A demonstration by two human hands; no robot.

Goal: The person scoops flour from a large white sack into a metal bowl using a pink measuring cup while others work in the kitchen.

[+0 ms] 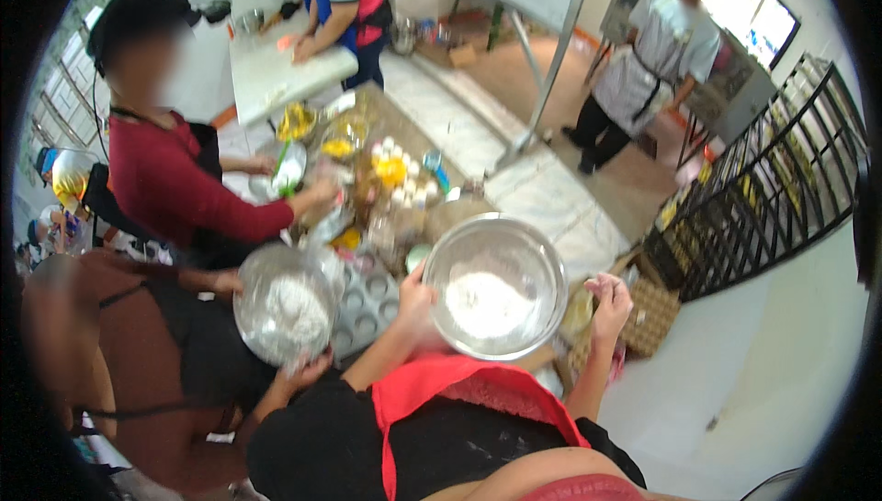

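Observation:
My left hand (415, 300) grips the left side of a stainless steel mixing bowl (555, 253). White powder that looks like flour (488, 302) lies heaped in the bottom of the bowl. Apart from the bowl, off its right side, my right hand (610, 302) is raised with its fingers curled together, and I see nothing in it. A red apron (427, 380) hangs just below the bowl. To my left, a person holds a second metal bowl (251, 322) with white powder in it, one hand on either side.
A grey muffin tin (351, 342) lies between the two bowls. Several eggs (417, 192) and a yellow item (391, 172) sit on the table ahead. Beyond the second bowl, a person in a red top (207, 187) works. A black metal railing (765, 225) and stacked egg trays (648, 322) stand right.

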